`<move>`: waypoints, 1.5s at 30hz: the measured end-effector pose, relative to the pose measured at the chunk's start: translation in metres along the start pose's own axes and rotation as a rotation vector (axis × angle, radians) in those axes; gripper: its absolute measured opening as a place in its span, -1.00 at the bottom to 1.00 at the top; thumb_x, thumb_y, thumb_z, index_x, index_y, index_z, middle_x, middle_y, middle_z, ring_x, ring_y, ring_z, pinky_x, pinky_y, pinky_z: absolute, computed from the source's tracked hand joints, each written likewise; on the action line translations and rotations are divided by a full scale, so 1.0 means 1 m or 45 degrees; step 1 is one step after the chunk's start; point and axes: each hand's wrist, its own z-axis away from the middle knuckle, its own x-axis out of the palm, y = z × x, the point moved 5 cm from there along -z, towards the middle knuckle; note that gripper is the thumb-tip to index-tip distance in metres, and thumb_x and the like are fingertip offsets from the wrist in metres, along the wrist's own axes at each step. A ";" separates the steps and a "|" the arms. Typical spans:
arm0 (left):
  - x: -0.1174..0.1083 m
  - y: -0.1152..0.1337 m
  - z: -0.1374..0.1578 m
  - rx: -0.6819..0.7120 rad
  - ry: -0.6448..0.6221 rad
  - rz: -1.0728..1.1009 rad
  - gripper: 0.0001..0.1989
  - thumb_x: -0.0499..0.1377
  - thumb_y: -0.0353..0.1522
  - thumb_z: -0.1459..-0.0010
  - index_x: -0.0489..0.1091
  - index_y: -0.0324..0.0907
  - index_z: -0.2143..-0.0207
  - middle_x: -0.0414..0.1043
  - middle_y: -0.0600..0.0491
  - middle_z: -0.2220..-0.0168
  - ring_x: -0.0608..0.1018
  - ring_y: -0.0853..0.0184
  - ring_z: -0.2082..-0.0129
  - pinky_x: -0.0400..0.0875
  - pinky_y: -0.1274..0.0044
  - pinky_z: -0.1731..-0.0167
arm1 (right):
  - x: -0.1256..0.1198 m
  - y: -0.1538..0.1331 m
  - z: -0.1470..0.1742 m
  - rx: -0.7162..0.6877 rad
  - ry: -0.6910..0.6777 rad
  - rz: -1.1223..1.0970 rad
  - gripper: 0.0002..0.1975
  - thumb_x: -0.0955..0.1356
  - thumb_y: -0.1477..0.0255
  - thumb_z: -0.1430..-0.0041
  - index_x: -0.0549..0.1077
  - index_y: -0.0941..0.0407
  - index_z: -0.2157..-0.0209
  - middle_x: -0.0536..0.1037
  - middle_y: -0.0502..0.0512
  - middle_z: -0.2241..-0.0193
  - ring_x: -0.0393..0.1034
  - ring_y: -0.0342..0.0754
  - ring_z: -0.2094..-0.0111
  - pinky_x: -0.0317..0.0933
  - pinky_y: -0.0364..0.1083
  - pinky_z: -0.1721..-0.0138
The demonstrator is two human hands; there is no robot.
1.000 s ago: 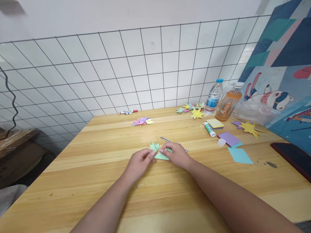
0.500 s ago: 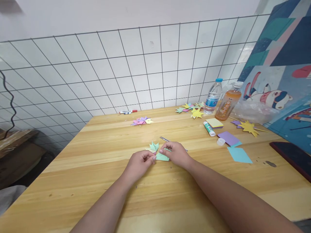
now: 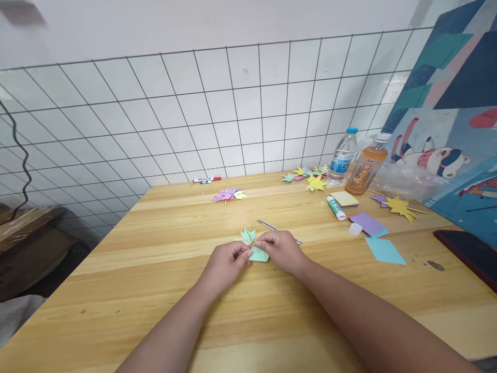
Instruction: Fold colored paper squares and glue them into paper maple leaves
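Note:
Between my two hands is a folded piece of light green paper, low over the wooden table. My left hand pinches its left edge between thumb and fingers. My right hand is closed on its upper right side, fingertips pressed together near the top. Just behind the fingers lies a pointed green folded paper leaf, with bits of other paper partly hidden under it. A slim metal craft knife lies behind my right hand, which covers part of it.
To the right are a glue stick, its cap, yellow paper squares, a purple sheet and a blue sheet. Two bottles, a water bottle and an orange drink, stand behind. Paper leaves and markers lie at the back.
My right hand has shifted its grip on the green paper, and its fingers now sit closer to my left hand. More of the craft knife shows. The view has moved slightly.

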 end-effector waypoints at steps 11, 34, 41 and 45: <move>-0.005 -0.009 -0.002 0.046 0.211 0.266 -0.74 0.10 -0.21 -0.08 0.42 -0.21 0.50 0.45 0.08 0.52 0.43 0.36 0.49 0.25 0.59 0.49 | 0.014 0.005 0.004 0.455 -0.240 -0.728 -0.66 0.40 0.26 0.05 0.35 0.13 0.25 0.48 0.05 0.36 0.40 -0.17 0.45 0.31 -0.21 0.52; 0.002 -0.014 -0.005 -0.015 0.111 0.527 -0.83 0.19 -0.29 -0.01 0.36 -0.20 0.36 0.41 0.09 0.50 0.42 0.40 0.49 0.30 0.58 0.44 | 0.013 0.003 0.002 0.359 -0.134 -0.637 -0.84 0.36 0.37 0.02 0.32 0.12 0.41 0.32 -0.08 0.56 0.31 -0.19 0.54 0.27 -0.19 0.54; 0.003 -0.014 -0.007 -0.010 0.063 0.640 -0.81 0.20 -0.29 0.00 0.30 -0.19 0.36 0.32 0.15 0.54 0.38 0.44 0.53 0.28 0.59 0.47 | 0.014 0.003 0.002 0.289 -0.163 -0.763 -0.78 0.38 0.38 0.05 0.26 0.09 0.38 0.33 -0.08 0.45 0.33 -0.21 0.49 0.30 -0.20 0.52; 0.004 -0.009 -0.005 0.034 0.023 0.612 -0.83 0.18 -0.28 -0.03 0.26 -0.17 0.39 0.28 0.18 0.55 0.37 0.46 0.54 0.27 0.60 0.47 | 0.016 0.004 0.002 0.312 -0.215 -0.821 -0.77 0.38 0.37 0.05 0.23 0.09 0.39 0.36 -0.06 0.42 0.35 -0.20 0.45 0.32 -0.19 0.48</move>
